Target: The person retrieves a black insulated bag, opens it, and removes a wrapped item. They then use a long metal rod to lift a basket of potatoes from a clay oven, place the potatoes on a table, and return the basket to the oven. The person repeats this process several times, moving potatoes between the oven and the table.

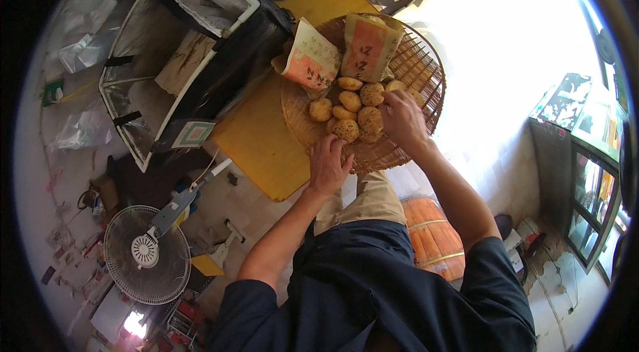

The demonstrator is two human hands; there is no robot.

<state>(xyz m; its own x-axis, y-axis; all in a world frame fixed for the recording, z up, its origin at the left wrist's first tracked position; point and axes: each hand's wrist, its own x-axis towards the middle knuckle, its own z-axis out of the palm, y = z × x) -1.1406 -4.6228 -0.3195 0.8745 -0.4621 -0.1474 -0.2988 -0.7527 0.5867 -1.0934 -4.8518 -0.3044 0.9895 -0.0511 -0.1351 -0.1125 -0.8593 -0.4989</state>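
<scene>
A round woven basket tray [394, 154] rests partly on the corner of a yellow table [269, 137]. Several round baked pastries [350, 101], some speckled with dark bits, lie loose in it. Behind them stand two printed paper bags, one [313, 65] on the left and one [372, 50] on the right. My left hand [330, 164] lies at the near rim with its fingers beside a speckled pastry. My right hand [405, 119] reaches over the pastries at the right, its fingertips at a pastry; whether they grip it is hidden.
A large black insulated bag [234, 67] with a white tube frame lies opened on the table's left. A white fan [147, 254] stands at the lower left, a wooden barrel-like stool [433, 237] near my legs. A glass-fronted cabinet [589, 192] is at the right.
</scene>
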